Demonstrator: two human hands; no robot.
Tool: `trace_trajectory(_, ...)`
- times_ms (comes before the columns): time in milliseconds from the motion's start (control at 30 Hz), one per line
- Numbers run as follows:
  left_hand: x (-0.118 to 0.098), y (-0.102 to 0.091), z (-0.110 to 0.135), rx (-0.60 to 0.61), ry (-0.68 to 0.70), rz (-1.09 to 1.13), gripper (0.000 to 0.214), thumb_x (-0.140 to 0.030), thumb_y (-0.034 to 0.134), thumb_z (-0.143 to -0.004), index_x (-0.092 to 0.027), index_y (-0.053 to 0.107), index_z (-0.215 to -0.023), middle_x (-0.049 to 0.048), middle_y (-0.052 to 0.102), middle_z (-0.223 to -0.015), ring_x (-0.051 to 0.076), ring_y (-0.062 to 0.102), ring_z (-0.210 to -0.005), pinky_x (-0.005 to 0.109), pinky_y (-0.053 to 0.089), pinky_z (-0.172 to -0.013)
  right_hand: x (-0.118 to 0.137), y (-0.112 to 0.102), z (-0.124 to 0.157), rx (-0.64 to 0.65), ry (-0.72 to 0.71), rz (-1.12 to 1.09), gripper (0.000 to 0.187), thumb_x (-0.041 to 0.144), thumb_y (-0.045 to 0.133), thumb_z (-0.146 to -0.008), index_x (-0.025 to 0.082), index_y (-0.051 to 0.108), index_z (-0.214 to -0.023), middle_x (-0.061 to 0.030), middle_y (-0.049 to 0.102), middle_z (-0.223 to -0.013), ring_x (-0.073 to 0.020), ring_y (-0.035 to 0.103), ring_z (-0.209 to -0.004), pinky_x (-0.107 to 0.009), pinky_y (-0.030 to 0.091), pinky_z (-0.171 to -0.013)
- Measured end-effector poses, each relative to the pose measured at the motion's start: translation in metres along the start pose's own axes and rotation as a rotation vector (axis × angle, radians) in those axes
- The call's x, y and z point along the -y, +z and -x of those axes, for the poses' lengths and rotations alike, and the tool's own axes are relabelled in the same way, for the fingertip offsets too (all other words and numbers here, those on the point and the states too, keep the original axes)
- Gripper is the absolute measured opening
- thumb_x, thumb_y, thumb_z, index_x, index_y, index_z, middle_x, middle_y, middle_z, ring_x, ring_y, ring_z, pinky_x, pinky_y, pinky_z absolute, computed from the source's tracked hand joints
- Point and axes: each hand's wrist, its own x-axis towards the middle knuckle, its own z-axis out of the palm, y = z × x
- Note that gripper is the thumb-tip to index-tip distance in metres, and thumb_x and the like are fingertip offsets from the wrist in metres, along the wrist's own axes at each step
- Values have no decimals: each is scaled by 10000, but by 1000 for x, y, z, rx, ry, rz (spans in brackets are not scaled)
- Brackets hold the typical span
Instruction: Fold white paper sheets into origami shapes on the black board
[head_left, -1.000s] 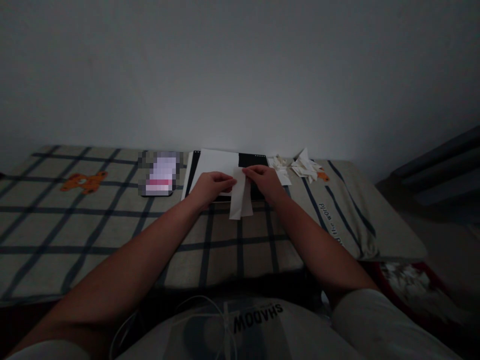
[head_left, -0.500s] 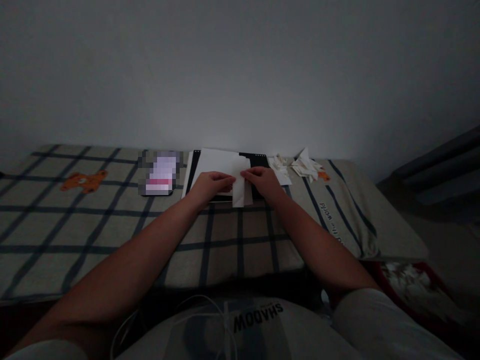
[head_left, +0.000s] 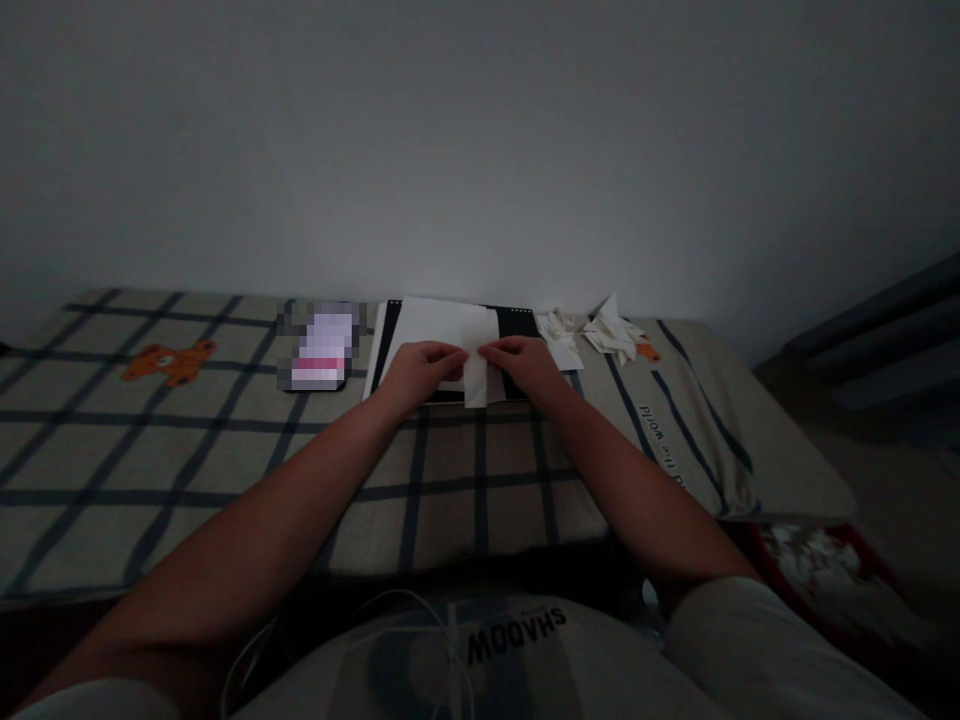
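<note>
Between my two hands is a narrow strip of white paper point(head_left: 475, 384), held upright by its two long edges. My left hand point(head_left: 426, 372) pinches its left edge between thumb and fingertips. On the other edge, my right hand point(head_left: 519, 358) has the same kind of pinch. Beneath them lies a larger white sheet point(head_left: 431, 322), resting on a black notebook point(head_left: 516, 322) with punched holes along its far edge. Part of the sheet and notebook is hidden by my hands.
A phone point(head_left: 322, 345) with a lit, blurred screen lies to the left on the checked cloth point(head_left: 247, 450). Crumpled and torn paper pieces point(head_left: 613, 330) sit right of the notebook. A red bin point(head_left: 832, 570) with paper scraps stands low at the right. Behind is a plain wall point(head_left: 480, 150).
The paper between my hands has shifted slightly; a second flap that hung to the right of the strip no longer shows. My hands have barely moved.
</note>
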Motion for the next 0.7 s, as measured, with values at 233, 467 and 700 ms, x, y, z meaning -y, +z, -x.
trace_trajectory(233, 1, -1, 1, 60, -60, -14, 348, -444, 828, -666, -149, 769, -840, 61, 746, -762, 156, 685, -695, 321, 575, -757, -3, 2, -2, -62, -38, 31, 338, 472, 726, -749, 145, 777, -819, -49, 728, -745, -163, 614, -684, -288, 433, -633)
trace_trajectory(467, -9, -3, 4, -9, -14, -131, 246, -372, 765, -755, -141, 754, -839, 58, 746, -750, 153, 682, -680, 322, 576, -747, -1, 1, 0, -3, 5, 7, 357, 483, 730, -748, 155, 792, -875, -49, 739, -768, -154, 613, -685, -274, 444, -631)
trace_trajectory(700, -6, 2, 4, -14, -76, 4, 249, -349, 800, -717, -143, 756, -851, 46, 743, -751, 141, 679, -685, 305, 570, -753, -5, 1, -3, -43, -18, 93, 319, 452, 715, -775, 151, 792, -847, -50, 730, -737, -154, 601, -663, -272, 424, -603)
